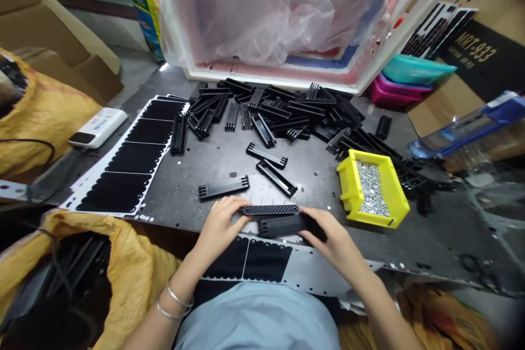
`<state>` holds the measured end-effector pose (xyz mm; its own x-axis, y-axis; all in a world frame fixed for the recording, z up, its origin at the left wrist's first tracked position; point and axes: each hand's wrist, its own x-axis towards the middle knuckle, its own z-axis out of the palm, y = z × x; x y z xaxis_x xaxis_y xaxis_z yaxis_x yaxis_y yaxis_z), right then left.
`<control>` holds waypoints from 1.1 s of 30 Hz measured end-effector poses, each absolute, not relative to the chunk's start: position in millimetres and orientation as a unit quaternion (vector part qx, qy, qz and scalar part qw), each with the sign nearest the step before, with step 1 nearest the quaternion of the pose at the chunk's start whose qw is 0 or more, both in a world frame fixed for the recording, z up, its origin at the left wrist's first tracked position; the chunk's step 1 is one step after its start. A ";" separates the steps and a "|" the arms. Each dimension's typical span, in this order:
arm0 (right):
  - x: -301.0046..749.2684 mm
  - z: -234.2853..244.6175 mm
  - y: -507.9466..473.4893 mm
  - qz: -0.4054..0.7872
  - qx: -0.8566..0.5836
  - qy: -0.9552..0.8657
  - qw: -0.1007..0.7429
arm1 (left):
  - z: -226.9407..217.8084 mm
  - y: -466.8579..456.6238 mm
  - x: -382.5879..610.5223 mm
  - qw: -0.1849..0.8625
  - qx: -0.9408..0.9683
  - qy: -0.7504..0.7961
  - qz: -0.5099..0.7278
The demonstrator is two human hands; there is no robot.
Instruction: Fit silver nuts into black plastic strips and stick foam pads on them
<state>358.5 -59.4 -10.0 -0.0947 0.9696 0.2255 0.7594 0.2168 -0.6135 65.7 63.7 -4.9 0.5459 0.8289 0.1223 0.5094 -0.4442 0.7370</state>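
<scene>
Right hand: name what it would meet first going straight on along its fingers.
The perforated black bar; the right hand seems to touch its right end, though depth is unclear.

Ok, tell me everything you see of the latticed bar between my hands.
The latticed bar is black, long, narrow and straight, apparently plastic, with a fine lattice along its visible face. It is held crosswise, the left hand pinching one end, the right hand at the other, just beyond another black piece.
</scene>
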 end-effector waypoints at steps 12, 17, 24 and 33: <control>347.3 -8.7 -59.8 0.161 -0.602 -0.708 0.333 | 21.1 64.9 70.5 0.405 0.689 0.409 0.440; 333.1 -7.7 -53.9 0.207 -0.567 -0.715 0.354 | 31.6 62.7 123.0 0.177 0.880 0.285 0.336; 336.7 -11.1 -66.5 0.190 -0.593 -0.677 0.393 | 22.5 52.1 132.5 0.257 0.900 0.300 0.183; 347.6 15.5 -40.2 0.221 -0.624 -0.648 0.377 | -1.8 45.4 102.5 0.156 0.939 0.237 0.196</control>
